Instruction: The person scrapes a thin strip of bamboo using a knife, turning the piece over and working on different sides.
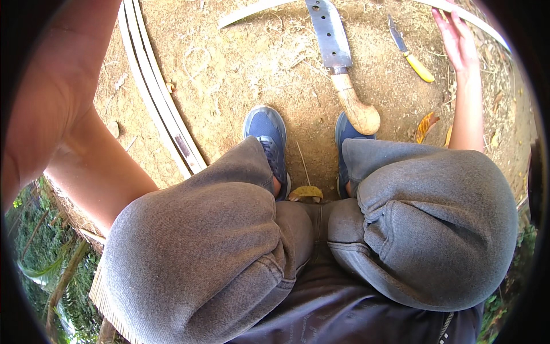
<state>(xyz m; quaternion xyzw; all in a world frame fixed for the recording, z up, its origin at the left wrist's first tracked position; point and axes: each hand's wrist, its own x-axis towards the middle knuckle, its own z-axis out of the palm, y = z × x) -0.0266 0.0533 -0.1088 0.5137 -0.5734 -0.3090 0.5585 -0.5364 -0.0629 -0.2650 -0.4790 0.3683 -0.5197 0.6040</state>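
Grey-trousered knees [321, 241] hide most of the lap, the left arm [63, 114] runs out of frame so its fingers cannot be judged, the big wooden-handled blade [338, 57] lies ahead, and the right hand [458, 40], fingers spread, touches a thin bamboo strip [487, 26] near the small yellow-handled knife [409, 50].

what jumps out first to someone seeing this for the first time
The grey-trousered knees fill the lower middle, with blue shoes on bare dirt beyond them. Past the shoes lies a big blade with a wooden handle, a small yellow-handled knife to its right, where the open right hand reaches.
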